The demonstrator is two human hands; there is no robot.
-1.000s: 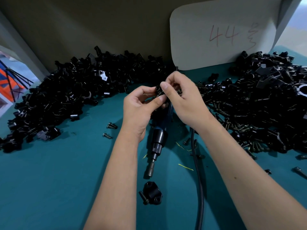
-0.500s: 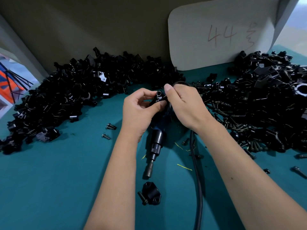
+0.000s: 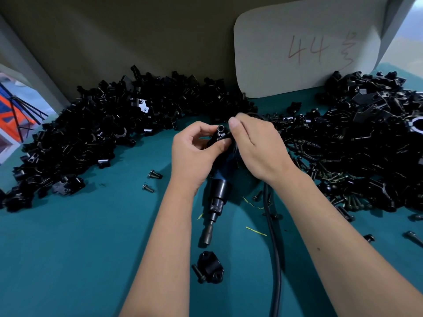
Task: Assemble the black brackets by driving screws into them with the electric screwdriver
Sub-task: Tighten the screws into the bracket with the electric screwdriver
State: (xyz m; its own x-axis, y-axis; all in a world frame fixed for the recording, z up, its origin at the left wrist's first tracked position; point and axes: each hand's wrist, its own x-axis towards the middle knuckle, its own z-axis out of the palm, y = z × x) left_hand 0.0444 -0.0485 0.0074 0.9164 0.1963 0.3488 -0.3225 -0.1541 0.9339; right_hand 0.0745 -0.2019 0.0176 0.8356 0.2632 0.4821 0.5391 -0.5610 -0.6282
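A small black bracket (image 3: 219, 133) is held up between both hands above the teal table. My left hand (image 3: 194, 154) grips it from the left with curled fingers and thumb. My right hand (image 3: 256, 147) pinches its right side; what lies under those fingertips is hidden. Below the hands the electric screwdriver (image 3: 217, 197) lies on the table, bit end toward me, untouched, its black cable (image 3: 273, 248) running down the right. Another black bracket with a screw (image 3: 209, 267) lies near the driver's tip.
A large heap of black brackets (image 3: 96, 138) fills the back left. Brackets and black screws (image 3: 357, 152) pile up on the right. Two loose screws (image 3: 152, 180) lie left of my left wrist. A white card marked 44 (image 3: 304, 49) leans on the back wall.
Both hands have come slightly nearer and lower with the bracket. The bracket has turned so its round hole faces up. The screwdriver has not moved.
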